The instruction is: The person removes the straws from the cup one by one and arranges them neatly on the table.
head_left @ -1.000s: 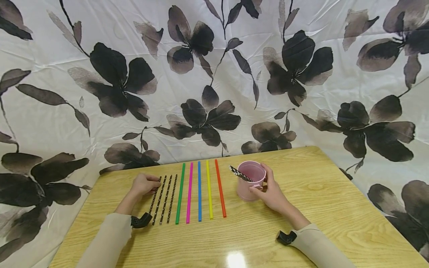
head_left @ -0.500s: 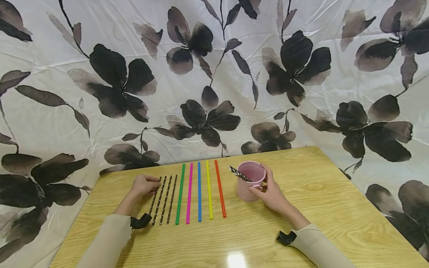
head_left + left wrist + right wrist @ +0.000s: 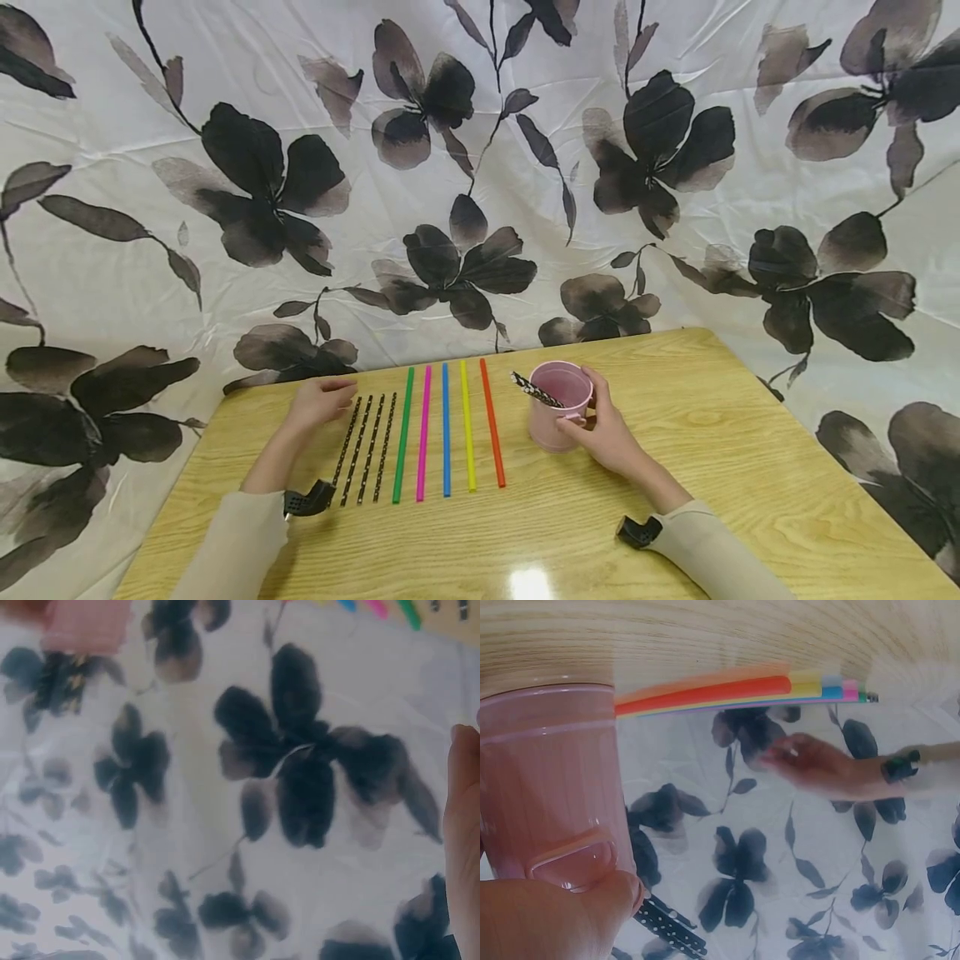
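My right hand (image 3: 611, 433) grips a pink cup (image 3: 551, 429) by its right side, thumb at the small handle. Black-and-white patterned straws (image 3: 534, 388) lean out over the cup's left rim; the right wrist view shows white dots on those straws (image 3: 671, 926). My left hand (image 3: 318, 402) is raised beside the far end of a row of several black patterned straws (image 3: 366, 450), its fingers loosely bent around nothing. In the right wrist view the left hand (image 3: 810, 765) appears above the table. Only an edge of it shows in the left wrist view.
Right of the patterned straws lie single straws in green (image 3: 402, 437), pink (image 3: 424, 433), blue (image 3: 446, 429), yellow (image 3: 468, 425) and red (image 3: 492, 425), roughly parallel. A wooden table (image 3: 420, 550) carries everything. Behind it hangs a white cloth (image 3: 540, 267) with dark flowers.
My left hand has let go of the leftmost patterned straw and lifted slightly up and left. That straw stays in the row. The right hand and cup have hardly moved.
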`<act>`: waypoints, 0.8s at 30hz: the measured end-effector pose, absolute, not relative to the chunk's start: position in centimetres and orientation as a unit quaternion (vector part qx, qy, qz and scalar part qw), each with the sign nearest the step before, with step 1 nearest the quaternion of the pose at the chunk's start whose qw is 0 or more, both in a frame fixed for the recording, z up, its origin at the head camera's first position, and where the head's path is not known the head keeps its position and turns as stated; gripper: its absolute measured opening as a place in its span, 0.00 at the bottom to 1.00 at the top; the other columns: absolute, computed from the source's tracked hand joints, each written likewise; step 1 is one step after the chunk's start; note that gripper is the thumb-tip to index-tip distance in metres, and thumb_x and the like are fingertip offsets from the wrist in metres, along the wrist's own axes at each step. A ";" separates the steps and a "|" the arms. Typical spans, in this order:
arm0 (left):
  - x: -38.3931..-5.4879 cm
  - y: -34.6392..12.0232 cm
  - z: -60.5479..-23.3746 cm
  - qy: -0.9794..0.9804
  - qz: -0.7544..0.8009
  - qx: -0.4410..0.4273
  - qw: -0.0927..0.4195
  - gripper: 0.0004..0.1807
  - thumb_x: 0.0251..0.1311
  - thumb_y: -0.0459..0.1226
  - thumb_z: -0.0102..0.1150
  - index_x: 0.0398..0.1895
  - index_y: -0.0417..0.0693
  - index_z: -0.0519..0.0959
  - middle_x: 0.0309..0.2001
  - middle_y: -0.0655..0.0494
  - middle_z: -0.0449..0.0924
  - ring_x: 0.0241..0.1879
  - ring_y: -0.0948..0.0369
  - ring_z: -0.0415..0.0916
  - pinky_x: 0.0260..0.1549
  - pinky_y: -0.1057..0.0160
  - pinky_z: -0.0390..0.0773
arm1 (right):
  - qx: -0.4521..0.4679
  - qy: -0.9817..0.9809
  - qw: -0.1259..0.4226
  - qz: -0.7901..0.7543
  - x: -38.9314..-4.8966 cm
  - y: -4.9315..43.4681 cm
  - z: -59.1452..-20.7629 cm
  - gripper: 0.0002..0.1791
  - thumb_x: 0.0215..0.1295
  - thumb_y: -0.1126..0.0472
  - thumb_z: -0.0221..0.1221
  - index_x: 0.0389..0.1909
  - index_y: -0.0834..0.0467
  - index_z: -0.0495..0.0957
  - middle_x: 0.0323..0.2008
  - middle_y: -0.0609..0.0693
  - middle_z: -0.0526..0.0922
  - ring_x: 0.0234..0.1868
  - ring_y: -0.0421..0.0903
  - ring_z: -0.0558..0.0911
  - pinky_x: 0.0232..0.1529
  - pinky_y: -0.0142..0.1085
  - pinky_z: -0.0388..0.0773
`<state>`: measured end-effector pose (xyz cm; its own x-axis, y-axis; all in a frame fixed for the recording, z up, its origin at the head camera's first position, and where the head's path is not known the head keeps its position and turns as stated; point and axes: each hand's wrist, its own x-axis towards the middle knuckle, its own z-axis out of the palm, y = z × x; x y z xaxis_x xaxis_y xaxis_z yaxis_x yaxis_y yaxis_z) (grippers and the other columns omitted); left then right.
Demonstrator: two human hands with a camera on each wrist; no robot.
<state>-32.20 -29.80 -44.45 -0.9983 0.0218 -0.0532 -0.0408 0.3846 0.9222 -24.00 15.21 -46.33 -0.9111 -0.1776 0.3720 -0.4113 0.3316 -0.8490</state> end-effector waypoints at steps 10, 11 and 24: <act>-29.5 -23.7 -40.7 0.825 0.558 0.091 0.007 0.17 0.58 0.41 0.55 0.48 0.41 0.75 0.42 0.44 0.75 0.38 0.52 0.74 0.34 0.60 0.77 | 0.188 -0.806 0.101 0.553 -23.9 15.3 -46.3 0.48 0.51 0.61 0.63 0.66 0.51 0.41 0.54 0.65 0.65 0.46 0.51 0.72 0.40 0.36 0.75; -29.3 -23.1 -40.5 0.824 0.558 0.100 0.006 0.17 0.58 0.41 0.55 0.47 0.42 0.75 0.42 0.44 0.75 0.39 0.51 0.73 0.34 0.60 0.77 | 0.187 -0.806 0.102 0.553 -23.9 15.3 -46.3 0.48 0.51 0.60 0.63 0.66 0.52 0.41 0.54 0.65 0.65 0.46 0.51 0.72 0.40 0.36 0.75; -26.4 -15.4 -38.8 0.829 0.531 0.176 0.002 0.09 0.54 0.40 0.59 0.39 0.53 0.80 0.38 0.56 0.78 0.35 0.59 0.75 0.34 0.56 0.76 | 0.193 -0.805 0.101 0.552 -24.1 15.3 -46.2 0.48 0.51 0.60 0.63 0.66 0.52 0.40 0.54 0.65 0.65 0.45 0.50 0.72 0.39 0.34 0.75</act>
<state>-26.44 -15.40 -38.83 -0.9380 0.2941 0.1836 0.2896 0.3734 0.8813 -24.05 15.32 -46.24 -0.9050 -0.2000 0.3755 -0.4223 0.3153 -0.8498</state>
